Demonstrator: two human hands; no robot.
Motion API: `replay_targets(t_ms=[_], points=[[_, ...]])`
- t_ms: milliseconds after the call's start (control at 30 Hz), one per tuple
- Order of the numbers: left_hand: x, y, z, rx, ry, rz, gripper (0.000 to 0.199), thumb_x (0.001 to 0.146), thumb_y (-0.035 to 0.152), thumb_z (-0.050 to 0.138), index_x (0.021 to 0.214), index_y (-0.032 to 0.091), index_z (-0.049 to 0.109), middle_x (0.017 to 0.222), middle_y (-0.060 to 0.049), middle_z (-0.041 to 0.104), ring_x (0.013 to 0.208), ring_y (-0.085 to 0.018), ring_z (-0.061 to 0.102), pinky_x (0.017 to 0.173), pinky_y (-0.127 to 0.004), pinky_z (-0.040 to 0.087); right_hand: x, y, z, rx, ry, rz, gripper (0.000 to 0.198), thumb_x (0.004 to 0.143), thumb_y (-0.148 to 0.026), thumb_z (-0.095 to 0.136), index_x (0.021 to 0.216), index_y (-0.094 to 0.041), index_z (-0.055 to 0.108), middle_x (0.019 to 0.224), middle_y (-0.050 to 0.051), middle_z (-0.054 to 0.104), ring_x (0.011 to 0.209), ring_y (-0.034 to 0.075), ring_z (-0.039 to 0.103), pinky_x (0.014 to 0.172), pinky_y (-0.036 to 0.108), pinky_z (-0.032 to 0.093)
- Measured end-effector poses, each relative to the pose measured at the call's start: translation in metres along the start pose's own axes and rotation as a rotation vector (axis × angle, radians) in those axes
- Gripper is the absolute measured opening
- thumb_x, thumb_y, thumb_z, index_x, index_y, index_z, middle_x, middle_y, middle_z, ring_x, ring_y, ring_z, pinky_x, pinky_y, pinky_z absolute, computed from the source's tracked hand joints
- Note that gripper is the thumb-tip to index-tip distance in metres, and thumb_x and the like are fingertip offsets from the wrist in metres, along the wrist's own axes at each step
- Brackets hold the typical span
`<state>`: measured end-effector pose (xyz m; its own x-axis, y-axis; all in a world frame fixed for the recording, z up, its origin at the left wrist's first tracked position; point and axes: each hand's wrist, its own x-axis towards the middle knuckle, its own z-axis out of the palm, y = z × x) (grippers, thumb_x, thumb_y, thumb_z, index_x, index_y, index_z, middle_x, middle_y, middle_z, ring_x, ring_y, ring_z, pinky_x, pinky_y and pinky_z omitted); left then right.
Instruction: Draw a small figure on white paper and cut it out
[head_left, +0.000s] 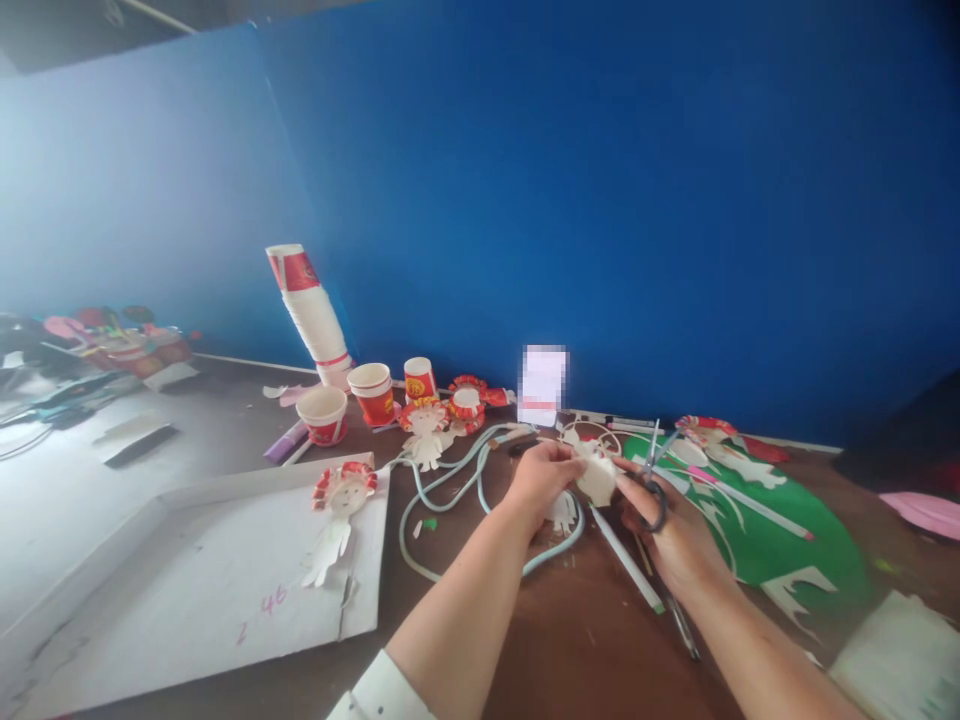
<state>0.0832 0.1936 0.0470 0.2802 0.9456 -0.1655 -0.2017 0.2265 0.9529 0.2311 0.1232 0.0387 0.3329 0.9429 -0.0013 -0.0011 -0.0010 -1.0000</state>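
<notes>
My left hand (541, 482) pinches the left edge of a small white paper cutout (598, 480) with a jagged top. From the other side, the fingertips of my right hand (667, 530) touch the same cutout. A pair of scissors (657, 505) with dark handles hangs on the fingers of that right hand, its blades pointing up and away. Below the cutout, a white marker (626, 558) with a green end lies on the brown table, with a dark pen (684, 628) beside it, partly hidden by my right hand.
A light-blue cable (420, 490) coils left of my hands. A white box lid (187, 560) carries a red-rimmed paper figure (345, 490). Paper cups (373, 395) and a leaning cup stack (315, 320) stand behind. Green paper (810, 540) with scraps lies right. A blue partition (600, 200) rises behind.
</notes>
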Motion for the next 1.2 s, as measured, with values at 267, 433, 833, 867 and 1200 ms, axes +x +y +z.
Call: replay_targets(t_ms=[267,433,833,867,1200], points=[[-0.003,-0.001,0.006,-0.098,-0.052,-0.06,0.02,0.059,0.015,0.077,0.074,0.014,0.064,0.069,0.0,0.061,0.06,-0.009,0.055,0.063,-0.023,0.044,0.002,0.004,-0.001,-0.122,-0.001,-0.036,0.051,0.073,-0.046,0.068,0.119,-0.022,0.065,0.069,0.0,0.07,0.059,0.022,0.063,0.054,0.031,0.044],[-0.006,-0.006,0.011,-0.154,-0.067,-0.092,0.036,0.05,0.022,0.087,0.077,0.013,0.064,0.073,-0.001,0.063,0.065,-0.01,0.058,0.066,-0.024,0.045,0.004,0.006,0.0,-0.078,0.105,-0.063,0.047,0.072,-0.043,0.07,0.112,-0.019,0.066,0.073,0.0,0.071,0.069,0.022,0.065,0.059,0.029,0.046],[-0.003,-0.02,0.013,-0.153,-0.122,-0.09,0.042,0.047,0.036,0.089,0.068,0.012,0.063,0.066,-0.002,0.063,0.06,-0.01,0.057,0.06,-0.022,0.043,0.003,0.002,0.002,-0.061,0.154,-0.075,0.048,0.069,-0.036,0.072,0.113,-0.019,0.068,0.083,0.002,0.075,0.076,0.023,0.067,0.065,0.029,0.048],[-0.003,-0.021,0.013,-0.168,-0.118,-0.097,0.042,0.047,0.036,0.089,0.069,0.012,0.063,0.066,-0.002,0.063,0.06,-0.01,0.058,0.06,-0.022,0.044,0.003,0.003,0.002,-0.056,0.15,-0.069,0.048,0.069,-0.036,0.073,0.114,-0.019,0.068,0.083,0.002,0.075,0.075,0.023,0.068,0.065,0.029,0.049],[-0.003,-0.025,0.014,-0.308,-0.088,-0.128,0.04,0.055,0.028,0.088,0.072,0.014,0.055,0.073,-0.002,0.062,0.064,-0.01,0.06,0.06,-0.02,0.047,0.0,0.0,0.005,-0.039,0.124,-0.078,0.046,0.068,-0.039,0.073,0.109,-0.019,0.067,0.086,0.004,0.076,0.084,0.026,0.07,0.073,0.033,0.052]])
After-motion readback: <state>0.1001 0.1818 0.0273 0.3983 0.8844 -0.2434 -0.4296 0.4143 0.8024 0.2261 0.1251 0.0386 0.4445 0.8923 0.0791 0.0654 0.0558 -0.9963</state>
